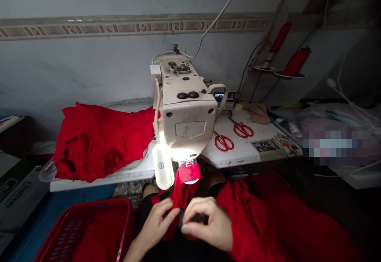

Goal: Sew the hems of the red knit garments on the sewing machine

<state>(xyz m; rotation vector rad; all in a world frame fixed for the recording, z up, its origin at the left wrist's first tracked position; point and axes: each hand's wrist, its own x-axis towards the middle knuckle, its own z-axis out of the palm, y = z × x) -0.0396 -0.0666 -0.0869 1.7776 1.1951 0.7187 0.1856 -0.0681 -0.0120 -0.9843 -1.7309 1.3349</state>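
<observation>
My left hand (157,220) at red cloth (182,190); can't tell if fingers pinch it. My right hand (210,222) curled just beside; can't tell if holding anything. Cloth hangs down from under sewing machine (189,125), near bright lamp (163,168).

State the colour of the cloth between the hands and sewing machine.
Red cloth; best seen in the head view.
</observation>
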